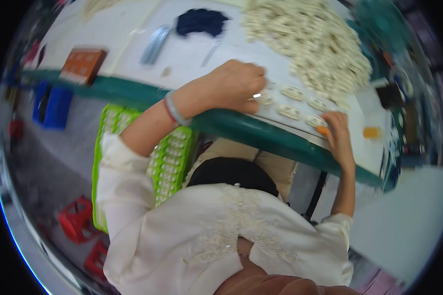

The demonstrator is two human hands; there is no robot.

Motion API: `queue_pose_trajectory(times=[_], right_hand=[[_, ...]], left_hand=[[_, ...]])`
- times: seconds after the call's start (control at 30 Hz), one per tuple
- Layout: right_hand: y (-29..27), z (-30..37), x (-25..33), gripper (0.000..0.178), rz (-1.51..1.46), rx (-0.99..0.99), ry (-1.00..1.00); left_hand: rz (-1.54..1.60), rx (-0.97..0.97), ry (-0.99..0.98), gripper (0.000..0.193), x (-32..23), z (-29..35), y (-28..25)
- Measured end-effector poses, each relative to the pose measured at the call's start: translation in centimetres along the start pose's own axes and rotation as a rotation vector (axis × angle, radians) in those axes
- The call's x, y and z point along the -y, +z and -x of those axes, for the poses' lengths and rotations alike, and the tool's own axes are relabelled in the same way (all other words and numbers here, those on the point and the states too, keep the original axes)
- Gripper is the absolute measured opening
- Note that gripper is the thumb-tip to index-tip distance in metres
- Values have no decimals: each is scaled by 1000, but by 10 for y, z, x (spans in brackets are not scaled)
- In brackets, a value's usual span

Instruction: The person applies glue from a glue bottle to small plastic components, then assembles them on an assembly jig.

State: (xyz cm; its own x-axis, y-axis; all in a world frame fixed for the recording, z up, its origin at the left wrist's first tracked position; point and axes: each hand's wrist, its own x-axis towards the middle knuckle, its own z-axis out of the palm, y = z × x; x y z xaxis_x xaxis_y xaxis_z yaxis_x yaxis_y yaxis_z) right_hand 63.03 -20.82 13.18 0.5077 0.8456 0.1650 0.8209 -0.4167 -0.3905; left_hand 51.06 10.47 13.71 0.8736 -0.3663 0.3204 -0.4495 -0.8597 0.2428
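My left hand (234,87) is closed in a loose fist over the white tabletop. A small shiny bit shows at its fingertips, too blurred to name. Beside it, several cream oblong pieces (289,111) lie in short rows, each with small dark marks. My right hand (338,130) bends its fingers and thumb around the end of the nearest right cream piece (315,120), which rests on the table. Something orange (323,131) shows at the right thumb, perhaps a cover on it.
A large heap of cream pieces (320,44) spreads at the back right. Farther left lie a dark blue cloth (200,22), a clear bluish strip (156,44) and an orange-brown box (82,65). A green edge (246,132) borders the table; below stands a lime-green tray (102,196) of pieces.
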Motion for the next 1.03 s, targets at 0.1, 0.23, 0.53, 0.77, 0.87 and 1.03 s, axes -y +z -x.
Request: queue_pose_trajectory(times=[0.1,0.23,0.53,0.77,0.87,1.03], right_hand=[[3,3,-1,30,-52,-43,146],[-5,19,42,28,-390,-288,125],[296,-127,319,26,-480,502,-529],[425,-145,445,35,-299,452,-597],[438,-146,459,35,-122,489,-608],[405,-149,450,43,-181,619,-529]], left_hand=[[-34,-237,-191,23,-8,41,-19],[322,-640,-563,22,-48,153,-23],[650,-1218,-1818,31,-201,392,78],[261,-1627,-2104,30,-296,487,85],[118,-1568,-2155,29,-284,499,77],[-265,-971,-2251,25,-210,532,66]])
